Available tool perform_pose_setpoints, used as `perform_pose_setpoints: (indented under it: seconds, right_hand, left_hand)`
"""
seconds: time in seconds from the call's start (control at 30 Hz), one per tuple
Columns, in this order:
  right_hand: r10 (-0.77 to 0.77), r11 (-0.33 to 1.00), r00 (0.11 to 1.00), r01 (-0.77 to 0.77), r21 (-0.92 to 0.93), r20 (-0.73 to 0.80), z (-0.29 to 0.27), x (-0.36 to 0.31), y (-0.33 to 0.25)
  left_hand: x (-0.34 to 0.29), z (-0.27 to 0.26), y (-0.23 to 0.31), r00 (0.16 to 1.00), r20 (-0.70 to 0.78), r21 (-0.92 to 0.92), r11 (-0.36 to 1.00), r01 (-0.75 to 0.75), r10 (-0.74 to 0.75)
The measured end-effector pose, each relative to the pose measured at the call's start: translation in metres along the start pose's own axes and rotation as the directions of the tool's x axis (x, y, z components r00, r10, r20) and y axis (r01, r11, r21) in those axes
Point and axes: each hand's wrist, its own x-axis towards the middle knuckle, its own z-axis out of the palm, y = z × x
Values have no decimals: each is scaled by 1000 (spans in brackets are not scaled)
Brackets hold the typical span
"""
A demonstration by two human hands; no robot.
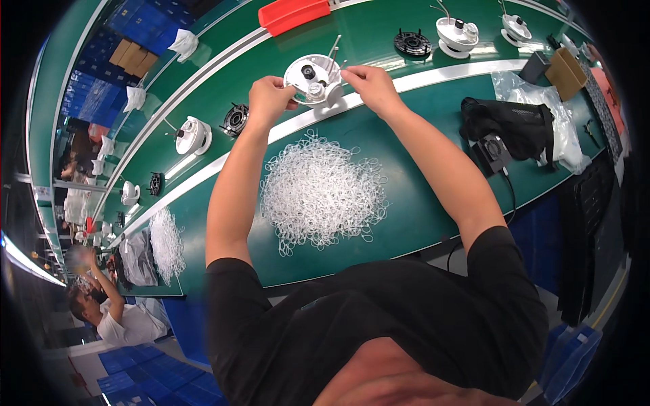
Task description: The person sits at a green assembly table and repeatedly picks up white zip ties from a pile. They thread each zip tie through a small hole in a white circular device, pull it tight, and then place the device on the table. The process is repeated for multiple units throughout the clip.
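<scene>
A white round housing point(296, 71) with a black knob-like part in it and thin wires sticking up stands at the far edge of the workbench, ahead of me. My left hand point(272, 100) is closed on its left rim, thumb and fingers pinched together. Beside the right rim, close to the wires, my right hand point(372, 88) has its fingertips pinched together. Whatever is between them is too small to make out. Between my forearms lies a large heap of small white looped ties point(321, 193).
More white housings point(193, 137) and black ring-shaped parts point(235, 120) stand along the green conveyor. A red tray point(292, 15) sits at its far side. On the right lie a black bag point(508, 125), a small fan point(494, 153) and clear plastic. Another person point(122, 318) works at the left.
</scene>
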Motion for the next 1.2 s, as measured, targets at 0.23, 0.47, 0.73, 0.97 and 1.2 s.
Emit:
perform_pose_setpoints:
  seconds: [0.23, 0.47, 0.73, 0.97, 1.2]
  right_hand:
    - [-65, 995, 970, 80, 53, -234, -11, -11, -10]
    - [-53, 966, 954, 124, 228, -294, -24, -11, -9]
    - [79, 950, 943, 28, 312, -325, -47, -19, 15]
    - [195, 953, 962, -141, 266, -189, -50, -66, 19]
    - [94, 970, 996, -89, 225, -10, -50, -46, 17]
  left_hand:
    - [-20, 26, 14, 997, 73, -16, 1000, 6, -5]
    - [-31, 42, 27, 985, 157, -81, 993, 91, -78]
    - [-45, 48, 34, 966, 235, -105, 986, 132, -104]
    - [-49, 52, 32, 959, 264, -106, 985, 138, -106]
    - [-53, 61, 35, 959, 272, -148, 982, 119, -76]
